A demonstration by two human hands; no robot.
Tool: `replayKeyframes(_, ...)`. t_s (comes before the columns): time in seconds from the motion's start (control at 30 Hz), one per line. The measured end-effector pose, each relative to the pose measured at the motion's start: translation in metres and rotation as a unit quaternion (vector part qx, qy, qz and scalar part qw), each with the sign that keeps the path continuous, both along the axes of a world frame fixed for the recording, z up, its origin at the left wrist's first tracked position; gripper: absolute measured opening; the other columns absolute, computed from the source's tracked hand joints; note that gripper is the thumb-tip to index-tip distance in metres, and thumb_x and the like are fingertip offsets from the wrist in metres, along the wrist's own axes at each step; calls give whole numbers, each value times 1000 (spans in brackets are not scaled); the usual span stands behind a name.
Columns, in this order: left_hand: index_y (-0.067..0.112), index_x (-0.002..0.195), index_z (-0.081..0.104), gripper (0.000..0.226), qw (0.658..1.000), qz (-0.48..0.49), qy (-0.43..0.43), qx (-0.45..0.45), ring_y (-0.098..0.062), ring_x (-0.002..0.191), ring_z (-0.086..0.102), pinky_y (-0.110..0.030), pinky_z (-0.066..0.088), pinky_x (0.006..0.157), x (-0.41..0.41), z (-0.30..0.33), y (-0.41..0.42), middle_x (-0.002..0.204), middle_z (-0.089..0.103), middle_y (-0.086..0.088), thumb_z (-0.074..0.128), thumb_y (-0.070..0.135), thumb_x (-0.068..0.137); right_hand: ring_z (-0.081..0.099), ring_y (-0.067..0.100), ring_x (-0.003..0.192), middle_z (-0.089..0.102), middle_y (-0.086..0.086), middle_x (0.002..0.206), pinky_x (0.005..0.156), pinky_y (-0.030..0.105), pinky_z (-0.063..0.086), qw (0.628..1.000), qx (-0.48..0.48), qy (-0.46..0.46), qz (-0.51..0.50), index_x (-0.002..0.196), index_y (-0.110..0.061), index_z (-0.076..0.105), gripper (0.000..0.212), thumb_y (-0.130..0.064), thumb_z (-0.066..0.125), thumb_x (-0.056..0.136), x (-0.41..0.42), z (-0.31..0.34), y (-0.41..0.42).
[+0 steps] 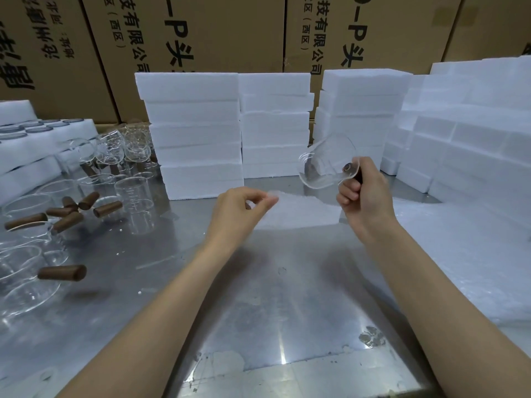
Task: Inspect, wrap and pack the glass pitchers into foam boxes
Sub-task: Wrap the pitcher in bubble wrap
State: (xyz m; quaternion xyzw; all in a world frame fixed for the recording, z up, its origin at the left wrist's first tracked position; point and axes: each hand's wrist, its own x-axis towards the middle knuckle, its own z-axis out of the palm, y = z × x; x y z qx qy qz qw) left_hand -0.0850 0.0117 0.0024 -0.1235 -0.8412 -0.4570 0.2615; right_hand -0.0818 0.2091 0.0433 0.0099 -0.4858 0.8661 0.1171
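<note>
The right hand [362, 193] grips a glass pitcher [324, 165] by its dark handle, held tilted above the steel table [287, 297]. The left hand [244, 206] pinches the wrapping sheet's [298, 208] corner just below. A slackened grip could drop the glass. Foam boxes [195, 133] stand stacked beyond, before cardboard cartons [218, 33].

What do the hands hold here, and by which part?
Right hand grips a glass pitcher by its wooden handle; left hand pinches the foam sheet's corner.

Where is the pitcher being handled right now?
In the head view, right of centre: the right hand grips the pitcher by its handle, tilted above the table, before the foam boxes.
</note>
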Motion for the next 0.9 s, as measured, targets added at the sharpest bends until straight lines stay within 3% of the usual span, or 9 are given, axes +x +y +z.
replayKeyframes(0.07,27,75,72,7,992,-44,-19,-120,12,59,48,-7,33,58,2,-3,1,71,62,17,77,31,79,20,9,38,27,-8,42,39,20,20,999,43,25,13,57,-20,38,33,-12,44,88,4,1,-6)
replayKeyframes(0.13,21,87,75,10,971,-111,-42,-208,18,67,47,-5,33,62,4,-8,4,80,62,11,78,25,78,20,8,37,27,-9,40,40,21,17,996,69,43,30,53,-20,37,38,-10,43,89,7,2,-12)
replayKeyframes(0.23,29,95,72,21,962,-116,-71,-235,15,75,47,-5,33,63,5,-8,5,84,56,19,78,27,75,19,9,38,26,-9,40,40,21,17,993,101,54,39,57,-18,33,35,-9,42,90,9,1,-14)
replayKeyframes(0.37,36,85,60,21,969,-99,-149,-172,-5,82,57,-7,42,62,5,-3,1,96,62,19,67,17,79,21,10,39,29,-7,41,42,22,18,992,117,46,22,58,-17,36,34,-11,43,91,9,2,-13)
replayKeyframes(0.53,18,76,62,14,985,-88,-144,-35,-6,57,59,-17,44,60,1,2,-1,71,60,12,71,12,84,27,7,36,41,-6,43,37,18,24,974,204,95,10,51,-17,44,42,-9,46,92,11,-1,-18)
replayKeyframes(0.63,22,64,61,23,989,-69,-132,24,-3,48,55,-15,41,53,0,2,-2,54,58,15,78,15,79,43,2,36,53,-1,43,40,14,31,935,319,155,-24,56,-2,46,36,-7,49,91,14,-5,-26)
replayKeyframes(0.73,23,65,64,20,991,-34,-111,72,-11,57,50,-20,43,55,-2,2,-4,62,57,10,80,19,76,62,2,51,49,-4,38,49,17,37,893,400,190,-78,54,-5,42,39,-9,52,91,15,-12,-29)
replayKeyframes(0.83,22,69,67,15,985,15,-91,148,-12,58,51,-21,45,50,-2,5,-6,64,57,10,78,24,78,67,1,59,45,-3,41,48,19,36,844,460,232,-152,55,-4,38,39,-10,54,91,16,-16,-30)
replayKeyframes(0.9,25,69,67,14,988,51,-53,134,-3,56,51,-21,46,55,0,8,-4,62,58,14,76,30,78,65,14,55,46,-10,40,47,28,39,798,502,264,-203,57,-6,41,37,-13,55,90,19,-17,-32)
